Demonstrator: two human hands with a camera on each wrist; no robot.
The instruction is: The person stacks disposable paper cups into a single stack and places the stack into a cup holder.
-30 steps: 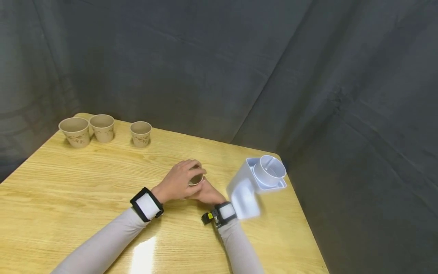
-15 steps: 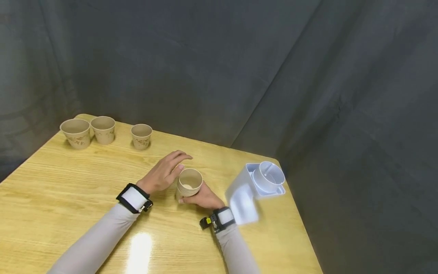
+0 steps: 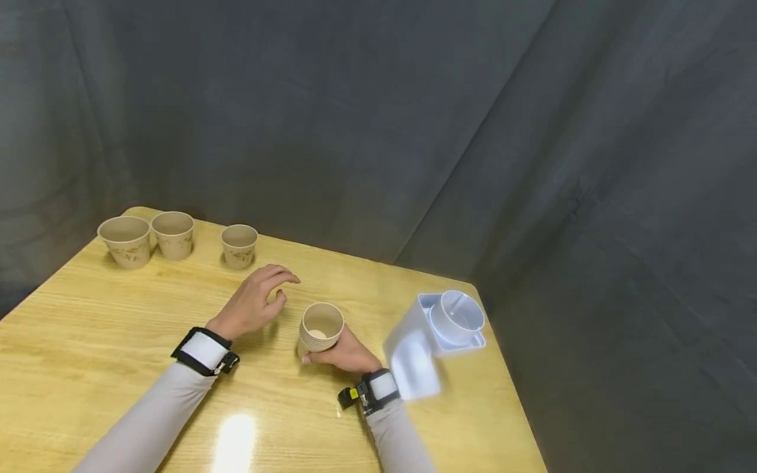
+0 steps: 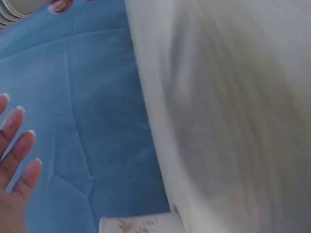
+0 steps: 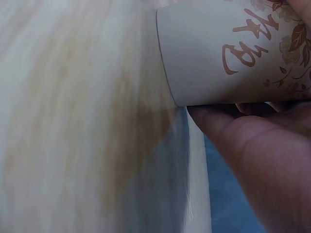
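Note:
My right hand [image 3: 334, 353] grips a short stack of nested tan paper cups [image 3: 320, 328], tilted, near the middle of the wooden table [image 3: 89, 315]. The right wrist view shows the printed cup wall [image 5: 233, 48] with my thumb [image 5: 252, 145] under it. My left hand [image 3: 273, 289] hovers just left of the stack, apart from it, fingers relaxed and holding nothing. In the left wrist view its fingers [image 4: 19, 141] are straight, and the edge of a printed cup [image 4: 138, 225] shows at the bottom.
Three single tan cups [image 3: 125, 240], [image 3: 173, 233], [image 3: 239, 245] stand in a row at the table's back left. A white plastic cup holder [image 3: 437, 328] sits near the right edge, right of my right hand. Dark cloth hangs behind the table.
My left hand has let go of the cup stack and moved left and back, toward the row of cups. My right hand keeps the stack and has tilted it slightly toward me.

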